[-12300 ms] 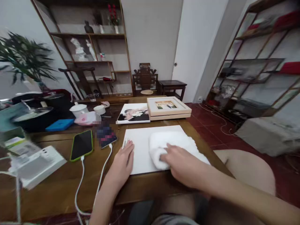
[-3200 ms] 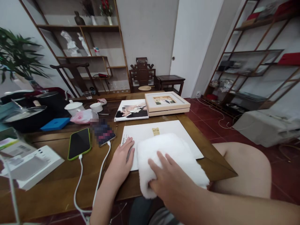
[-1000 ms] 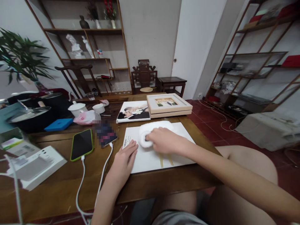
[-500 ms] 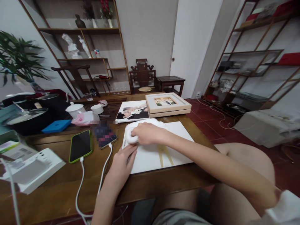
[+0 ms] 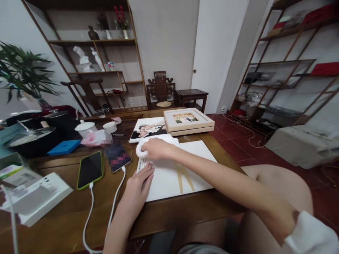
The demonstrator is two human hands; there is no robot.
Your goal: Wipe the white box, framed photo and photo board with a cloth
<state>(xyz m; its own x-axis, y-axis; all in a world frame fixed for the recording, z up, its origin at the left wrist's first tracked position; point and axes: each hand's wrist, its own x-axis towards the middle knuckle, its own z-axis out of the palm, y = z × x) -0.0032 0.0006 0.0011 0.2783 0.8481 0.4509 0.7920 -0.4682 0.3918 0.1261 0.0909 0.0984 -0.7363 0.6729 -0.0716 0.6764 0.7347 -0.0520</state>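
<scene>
A white flat board (image 5: 169, 176) lies on the wooden table (image 5: 66, 218) in front of me, with thin tan strips on its surface. My left hand (image 5: 137, 185) lies flat on the board's left edge, fingers stretched out. My right hand (image 5: 156, 149) is closed over a white fluffy cloth (image 5: 141, 150), pressing it on the board's far left corner.
Beyond the board lie a photo print (image 5: 148, 129) and a stacked wooden picture frame (image 5: 188, 121). To the left are a green-cased phone (image 5: 90, 170) and a second phone (image 5: 118, 160) on white cables, a white box (image 5: 37, 197), a blue pad, cups and black pots.
My right hand has dragged the cloth from the board's near edge up to its far left corner over the last seconds. My left hand has stayed on the left edge.
</scene>
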